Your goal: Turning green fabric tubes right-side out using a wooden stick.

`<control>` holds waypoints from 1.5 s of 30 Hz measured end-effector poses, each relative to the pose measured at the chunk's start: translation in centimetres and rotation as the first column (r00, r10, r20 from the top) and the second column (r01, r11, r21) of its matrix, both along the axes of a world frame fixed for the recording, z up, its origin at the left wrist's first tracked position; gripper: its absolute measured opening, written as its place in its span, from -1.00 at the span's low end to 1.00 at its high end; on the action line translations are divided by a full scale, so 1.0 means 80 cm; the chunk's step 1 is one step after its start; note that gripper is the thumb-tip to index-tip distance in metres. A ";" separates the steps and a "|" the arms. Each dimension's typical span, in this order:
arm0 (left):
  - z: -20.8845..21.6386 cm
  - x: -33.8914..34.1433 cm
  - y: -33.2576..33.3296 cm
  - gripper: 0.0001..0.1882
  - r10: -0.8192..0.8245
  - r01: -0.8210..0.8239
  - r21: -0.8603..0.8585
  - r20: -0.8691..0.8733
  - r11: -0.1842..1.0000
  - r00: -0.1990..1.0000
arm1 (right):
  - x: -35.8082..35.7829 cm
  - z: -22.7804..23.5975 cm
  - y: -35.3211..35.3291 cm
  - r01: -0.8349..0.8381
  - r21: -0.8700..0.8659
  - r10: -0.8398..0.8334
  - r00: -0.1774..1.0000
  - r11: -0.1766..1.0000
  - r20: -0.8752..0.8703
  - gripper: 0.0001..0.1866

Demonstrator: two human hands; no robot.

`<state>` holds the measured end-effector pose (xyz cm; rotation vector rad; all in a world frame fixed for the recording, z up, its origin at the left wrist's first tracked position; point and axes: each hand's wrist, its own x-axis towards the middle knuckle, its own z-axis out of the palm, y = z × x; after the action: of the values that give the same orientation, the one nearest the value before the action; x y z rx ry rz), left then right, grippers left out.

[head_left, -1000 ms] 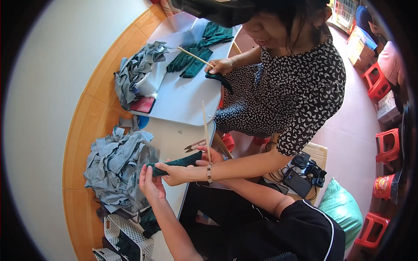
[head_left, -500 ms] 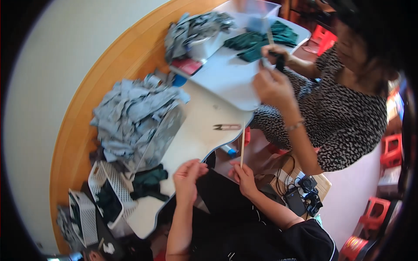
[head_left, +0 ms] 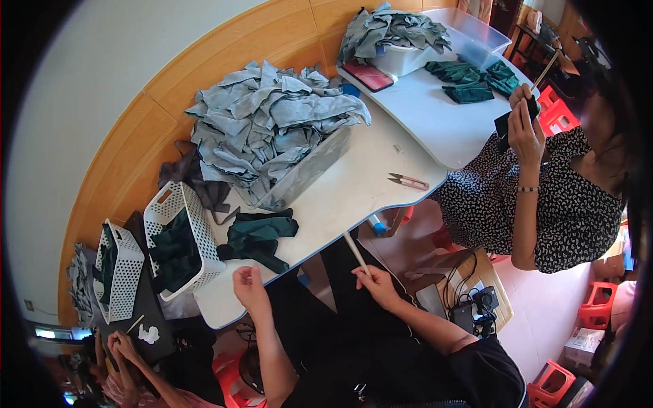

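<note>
My right hand (head_left: 378,287) is closed round a pale wooden stick (head_left: 356,253), whose far end points at the table's front edge. My left hand (head_left: 250,291) is raised just in front of that edge, fingers loosely curved and a little apart, with nothing visible in it. Close beyond it, a small heap of dark green cloth pieces (head_left: 258,236) lies on the white table (head_left: 326,200). A pair of pink-handled thread snips (head_left: 408,181) rests farther right on the tabletop.
Grey cloth pieces (head_left: 272,122) overflow a clear bin. White perforated baskets (head_left: 209,262) with green cloth stand at left. Across at right, a co-worker (head_left: 524,204) holds a stick and dark cloth. Another person's hands (head_left: 122,348) show lower left. A box with black adapters (head_left: 476,306) stands right.
The view has swung, so the table sits differently in it. My left hand has moved toward the green cloth heap. The stick in my right hand now tilts left instead of standing upright.
</note>
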<state>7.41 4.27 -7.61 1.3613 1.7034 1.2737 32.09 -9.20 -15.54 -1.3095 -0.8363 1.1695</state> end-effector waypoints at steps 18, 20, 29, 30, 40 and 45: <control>-0.050 -0.034 0.064 -0.70 -0.062 0.049 0.047 0.328 0.998 0.943 | -0.004 0.020 -0.004 -0.170 -0.002 0.164 0.945 0.985 0.282 -0.66; -0.027 -0.019 0.044 -0.74 -0.145 0.134 0.065 0.634 0.989 0.760 | -0.005 0.038 0.000 -0.162 0.009 0.156 0.962 0.987 0.226 -0.66; 0.030 0.012 -0.012 -0.63 -0.056 0.452 -0.036 0.981 0.891 0.188 | -0.006 0.154 0.027 -0.222 0.123 0.161 0.911 0.967 0.381 -0.72; 0.034 0.012 -0.013 -0.66 -0.082 0.439 -0.025 0.971 0.898 0.224 | -0.005 0.163 0.027 -0.260 0.097 0.198 0.887 0.961 0.417 -0.72; 0.057 0.008 -0.008 -0.73 -0.138 0.379 0.071 0.979 0.923 0.153 | -0.020 0.181 0.018 -0.391 -0.073 0.379 0.806 0.918 0.455 -0.71; 0.052 0.008 -0.007 -0.75 -0.097 0.342 0.034 0.981 0.939 0.169 | -0.022 0.171 0.016 -0.415 -0.077 0.398 0.781 0.907 0.482 -0.70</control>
<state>8.02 3.71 -3.45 0.3296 0.5875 1.2673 30.37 -7.92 -1.84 -1.4645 -1.5716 1.1540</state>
